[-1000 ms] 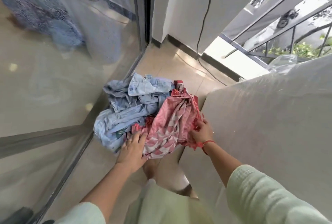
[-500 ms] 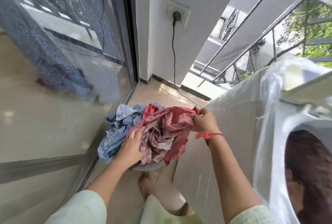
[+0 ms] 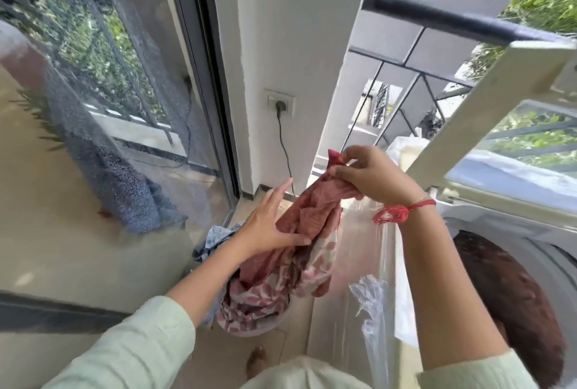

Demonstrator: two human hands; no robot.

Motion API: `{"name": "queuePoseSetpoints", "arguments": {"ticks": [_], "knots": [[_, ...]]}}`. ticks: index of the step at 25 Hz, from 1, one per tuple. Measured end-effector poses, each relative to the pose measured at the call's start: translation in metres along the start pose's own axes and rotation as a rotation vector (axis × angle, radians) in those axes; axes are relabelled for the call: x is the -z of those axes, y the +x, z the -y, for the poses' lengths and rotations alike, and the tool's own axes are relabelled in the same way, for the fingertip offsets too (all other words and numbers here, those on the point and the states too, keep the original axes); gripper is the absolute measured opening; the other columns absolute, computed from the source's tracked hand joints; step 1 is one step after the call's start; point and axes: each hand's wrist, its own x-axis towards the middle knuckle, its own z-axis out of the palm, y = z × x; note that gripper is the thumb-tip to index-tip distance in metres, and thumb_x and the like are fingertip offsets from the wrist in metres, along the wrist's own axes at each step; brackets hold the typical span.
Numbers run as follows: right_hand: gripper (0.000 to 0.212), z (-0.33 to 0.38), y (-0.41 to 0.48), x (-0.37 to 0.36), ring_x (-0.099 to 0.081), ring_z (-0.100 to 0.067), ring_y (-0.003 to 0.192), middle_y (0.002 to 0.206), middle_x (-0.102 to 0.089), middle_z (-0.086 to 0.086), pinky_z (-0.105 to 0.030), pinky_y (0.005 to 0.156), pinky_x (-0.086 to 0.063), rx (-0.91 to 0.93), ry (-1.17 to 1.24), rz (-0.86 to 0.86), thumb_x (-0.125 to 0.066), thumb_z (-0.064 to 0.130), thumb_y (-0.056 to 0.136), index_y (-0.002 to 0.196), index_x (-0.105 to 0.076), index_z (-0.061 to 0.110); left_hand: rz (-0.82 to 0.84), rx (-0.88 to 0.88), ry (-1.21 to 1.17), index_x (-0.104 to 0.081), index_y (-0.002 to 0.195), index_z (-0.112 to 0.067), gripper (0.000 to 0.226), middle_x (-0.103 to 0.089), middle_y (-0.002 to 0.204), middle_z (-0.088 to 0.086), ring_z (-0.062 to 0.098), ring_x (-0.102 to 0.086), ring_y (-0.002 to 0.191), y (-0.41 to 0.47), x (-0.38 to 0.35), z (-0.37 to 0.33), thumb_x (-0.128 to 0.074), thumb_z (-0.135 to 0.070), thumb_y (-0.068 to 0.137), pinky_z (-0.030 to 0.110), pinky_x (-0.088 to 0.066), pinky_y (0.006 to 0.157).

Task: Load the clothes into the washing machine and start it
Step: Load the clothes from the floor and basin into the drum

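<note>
One red garment hangs from right hand, touching left hand.

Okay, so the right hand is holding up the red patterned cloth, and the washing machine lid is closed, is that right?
Not quite: the washing machine lid is open, tilted up above the drum, where a dark maroon garment already lies. The head view shows it. The right hand does hold up the red patterned cloth.
</note>
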Motion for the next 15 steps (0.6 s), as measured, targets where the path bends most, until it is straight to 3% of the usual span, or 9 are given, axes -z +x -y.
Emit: {"name": "queuePoseSetpoints", "arguments": {"ticks": [2,4,6,8,10,12,14,15], "knots": [[0.019,0.018,-0.012,0.023,-0.049,-0.003,0.034,0.056,-0.060,-0.001,-0.016,0.038,-0.040,0.054,0.082,-0.039,-0.063,0.013,0.088,0.071,-0.054,0.015,-0.091,-0.080,-0.030,-0.012,0.142,-0.050,0.112,-0.024,0.151,-0.009,0.009,-0.026,0.138,0.006,0.007,-0.028,-0.073,-0.070,0.051,0.032,-0.026,0.109],[0.019,0.026,-0.022,0.041,-0.053,-0.005,0.038,0.053,-0.062,0.002,-0.016,0.038,-0.042,0.094,0.152,-0.046,-0.064,0.013,0.088,0.071,-0.055,0.015,-0.127,-0.106,0.000,-0.029,0.140,-0.045,0.091,-0.036,0.145,-0.007,0.006,-0.034,0.131,0.007,0.015,-0.042,-0.069,-0.068,0.061,0.033,-0.031,0.109],[0.018,0.028,-0.029,0.050,-0.058,-0.006,0.043,0.052,-0.065,0.002,-0.017,0.041,-0.046,0.130,0.270,-0.005,-0.063,0.012,0.088,0.071,-0.055,0.012,-0.117,-0.146,0.025,-0.054,0.122,-0.041,0.053,-0.058,0.122,-0.013,0.000,-0.052,0.113,0.006,0.016,-0.048,-0.066,-0.058,0.073,0.034,-0.044,0.098],[0.020,0.025,-0.028,0.047,-0.062,-0.007,0.046,0.053,-0.066,0.002,-0.018,0.044,-0.050,0.139,0.387,-0.023,-0.064,0.011,0.088,0.070,-0.055,0.012,-0.109,-0.178,0.002,-0.064,0.105,-0.040,0.018,-0.065,0.095,-0.023,-0.003,-0.060,0.089,0.004,0.012,-0.060,-0.060,-0.037,0.087,0.027,-0.048,0.078],[0.023,0.018,-0.023,0.044,-0.059,-0.005,0.049,0.054,-0.063,0.006,-0.019,0.047,-0.047,0.141,0.452,-0.131,-0.067,0.015,0.086,0.065,-0.056,0.015,-0.176,-0.166,-0.206,-0.065,0.102,-0.036,0.027,-0.068,0.090,-0.022,-0.002,-0.063,0.087,0.003,0.009,-0.068,-0.048,-0.015,0.097,0.022,-0.047,0.076],[0.023,-0.001,-0.019,0.039,-0.058,-0.008,0.065,0.068,-0.063,0.006,-0.025,0.060,-0.047,0.115,0.577,-0.158,-0.065,0.027,0.086,0.064,-0.061,0.020,-0.274,-0.065,-0.594,-0.064,0.105,-0.022,0.030,-0.072,0.090,-0.012,0.005,-0.067,0.087,-0.002,0.014,-0.074,-0.038,-0.009,0.100,0.021,-0.051,0.076],[0.012,-0.027,-0.017,0.018,-0.058,-0.011,0.086,0.094,-0.063,0.006,-0.032,0.074,-0.048,0.042,0.889,-0.033,-0.058,0.029,0.087,0.081,-0.066,0.022,-0.372,0.002,-0.808,-0.065,0.099,-0.011,0.030,-0.073,0.086,-0.003,0.010,-0.069,0.082,-0.005,0.023,-0.070,-0.035,-0.009,0.100,0.023,-0.053,0.073],[0.012,-0.039,-0.017,0.000,-0.058,-0.013,0.090,0.103,-0.061,0.004,-0.032,0.074,-0.049,0.002,0.980,0.041,-0.056,0.019,0.087,0.095,-0.065,0.022,-0.390,0.034,-0.837,-0.066,0.099,-0.008,0.031,-0.073,0.088,0.001,0.013,-0.069,0.084,-0.007,0.027,-0.066,-0.035,-0.010,0.100,0.025,-0.053,0.076]]}}
